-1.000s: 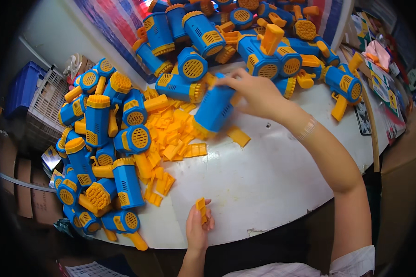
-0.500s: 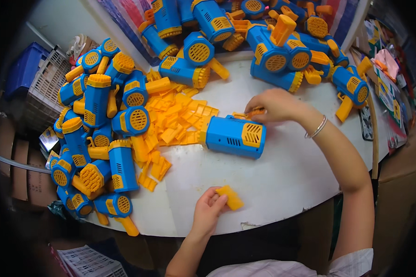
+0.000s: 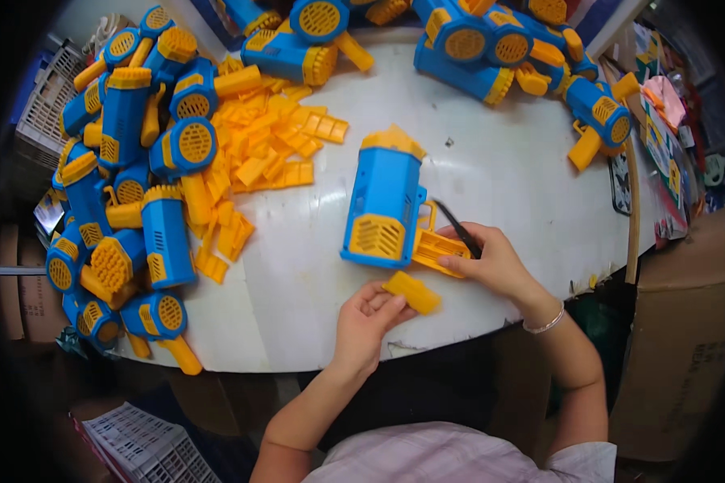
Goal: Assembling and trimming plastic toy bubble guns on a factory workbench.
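A blue-and-yellow toy bubble gun (image 3: 384, 197) lies mid-table, its toothed yellow end pointing away from me. Its yellow handle (image 3: 439, 251) sticks out to the right, with an open hollow facing up. My right hand (image 3: 491, 262) is closed on the end of that handle, thumb on its near edge. A thin black stick-like tool (image 3: 453, 219) runs along the fingers of this hand; how it is held is partly hidden. My left hand (image 3: 366, 322) pinches a yellow plastic cover (image 3: 413, 292) just short of the handle.
Loose yellow covers (image 3: 270, 145) lie heaped left of the toy. More toy bubble guns are piled along the left side (image 3: 125, 121) and at the back right (image 3: 463, 64). A phone (image 3: 620, 183) rests by the table's right edge. Cardboard (image 3: 673, 346) stands beyond it.
The toy has been turned, so its handle now lies toward me on the right. My right hand has come nearer with the handle, and the black tool now shows. My left hand still holds the cover.
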`<control>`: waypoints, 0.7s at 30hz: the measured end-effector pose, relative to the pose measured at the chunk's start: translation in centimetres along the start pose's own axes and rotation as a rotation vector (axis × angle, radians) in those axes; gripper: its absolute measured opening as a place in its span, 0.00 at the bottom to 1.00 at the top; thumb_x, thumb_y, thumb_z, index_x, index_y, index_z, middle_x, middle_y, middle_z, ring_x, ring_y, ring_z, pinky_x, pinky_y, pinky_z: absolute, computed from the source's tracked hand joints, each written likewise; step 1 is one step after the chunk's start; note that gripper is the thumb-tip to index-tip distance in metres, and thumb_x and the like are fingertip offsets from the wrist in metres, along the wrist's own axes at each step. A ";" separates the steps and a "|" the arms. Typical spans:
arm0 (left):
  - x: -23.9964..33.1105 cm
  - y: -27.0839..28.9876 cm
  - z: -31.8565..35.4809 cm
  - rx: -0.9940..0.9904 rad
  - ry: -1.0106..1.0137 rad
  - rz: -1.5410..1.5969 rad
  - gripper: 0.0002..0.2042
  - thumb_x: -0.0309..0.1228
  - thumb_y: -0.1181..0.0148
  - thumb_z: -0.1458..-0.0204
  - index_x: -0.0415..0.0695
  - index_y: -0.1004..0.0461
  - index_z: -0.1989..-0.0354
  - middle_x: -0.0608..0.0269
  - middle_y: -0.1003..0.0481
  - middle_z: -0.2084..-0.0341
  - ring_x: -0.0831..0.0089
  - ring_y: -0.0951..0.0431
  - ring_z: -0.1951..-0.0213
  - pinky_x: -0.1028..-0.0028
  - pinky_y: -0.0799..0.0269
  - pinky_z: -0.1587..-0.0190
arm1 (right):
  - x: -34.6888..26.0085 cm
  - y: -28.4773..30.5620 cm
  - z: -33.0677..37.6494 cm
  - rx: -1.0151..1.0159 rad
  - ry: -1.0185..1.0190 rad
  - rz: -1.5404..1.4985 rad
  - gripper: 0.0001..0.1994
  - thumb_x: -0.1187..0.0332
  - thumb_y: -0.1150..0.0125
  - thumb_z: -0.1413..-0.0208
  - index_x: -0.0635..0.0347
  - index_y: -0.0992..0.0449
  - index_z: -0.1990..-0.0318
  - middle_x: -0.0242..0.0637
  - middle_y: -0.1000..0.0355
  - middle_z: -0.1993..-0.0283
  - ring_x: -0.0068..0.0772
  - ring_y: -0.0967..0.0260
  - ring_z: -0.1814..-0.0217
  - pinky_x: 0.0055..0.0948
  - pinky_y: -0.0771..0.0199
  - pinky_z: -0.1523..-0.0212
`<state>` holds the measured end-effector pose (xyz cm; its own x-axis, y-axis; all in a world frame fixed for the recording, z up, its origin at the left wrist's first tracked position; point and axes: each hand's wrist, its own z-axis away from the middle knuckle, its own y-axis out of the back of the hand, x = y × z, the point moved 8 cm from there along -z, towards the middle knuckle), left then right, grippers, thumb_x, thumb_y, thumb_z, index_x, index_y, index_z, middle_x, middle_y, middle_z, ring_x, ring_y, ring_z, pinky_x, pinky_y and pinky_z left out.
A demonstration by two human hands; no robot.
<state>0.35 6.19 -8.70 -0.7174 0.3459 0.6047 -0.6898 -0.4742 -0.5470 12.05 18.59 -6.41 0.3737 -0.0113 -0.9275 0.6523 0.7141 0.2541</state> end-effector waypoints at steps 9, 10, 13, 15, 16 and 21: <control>-1.0 2.5 1.2 -0.017 0.015 -0.082 0.10 0.21 0.47 0.51 0.33 0.34 0.59 0.54 0.27 0.67 0.71 0.24 0.67 0.74 0.25 0.62 | 3.5 -5.6 5.4 0.147 -0.261 -0.616 0.21 0.69 0.44 0.48 0.74 0.36 0.50 0.39 0.31 0.56 0.21 0.36 0.55 0.22 0.36 0.53; -1.6 2.9 1.5 -0.013 0.033 -0.072 0.09 0.21 0.47 0.51 0.33 0.34 0.61 0.55 0.26 0.68 0.72 0.24 0.68 0.76 0.25 0.65 | 4.3 -6.4 5.8 0.142 -0.266 -0.620 0.21 0.69 0.44 0.48 0.74 0.36 0.50 0.39 0.31 0.56 0.21 0.36 0.55 0.22 0.36 0.53; -0.8 2.3 1.5 -0.075 -0.020 -0.198 0.09 0.22 0.46 0.51 0.33 0.33 0.62 0.56 0.26 0.70 0.74 0.25 0.70 0.78 0.26 0.67 | 3.6 -7.0 6.1 0.125 -0.156 -0.693 0.21 0.69 0.47 0.45 0.74 0.39 0.48 0.40 0.32 0.54 0.22 0.36 0.55 0.22 0.37 0.52; -0.5 2.5 1.5 -0.037 -0.014 -0.218 0.09 0.22 0.45 0.52 0.33 0.33 0.63 0.56 0.27 0.71 0.75 0.25 0.71 0.79 0.26 0.69 | 3.0 -7.2 6.2 0.125 -0.186 -0.607 0.20 0.67 0.50 0.44 0.70 0.38 0.47 0.30 0.30 0.66 0.06 0.49 0.82 0.11 0.52 0.84; -0.3 2.7 1.5 -0.003 -0.010 -0.237 0.08 0.23 0.45 0.52 0.33 0.33 0.64 0.57 0.27 0.72 0.76 0.25 0.72 0.80 0.27 0.70 | 2.8 -7.3 6.3 0.122 -0.188 -0.608 0.20 0.67 0.50 0.44 0.70 0.38 0.47 0.30 0.30 0.66 0.06 0.49 0.82 0.11 0.52 0.84; -1.0 2.4 1.9 0.038 -0.010 -0.280 0.07 0.23 0.44 0.52 0.35 0.33 0.67 0.59 0.28 0.75 0.78 0.27 0.75 0.82 0.28 0.71 | 3.2 -8.3 7.4 0.164 -0.255 -0.633 0.22 0.67 0.46 0.46 0.70 0.39 0.47 0.31 0.30 0.64 0.09 0.43 0.77 0.11 0.43 0.79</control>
<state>-0.37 3.16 -9.50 -0.4984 0.4598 0.7350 -0.8566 -0.3915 -0.3360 12.66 7.45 -9.48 0.0188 -0.5683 -0.8226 0.8793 0.4010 -0.2570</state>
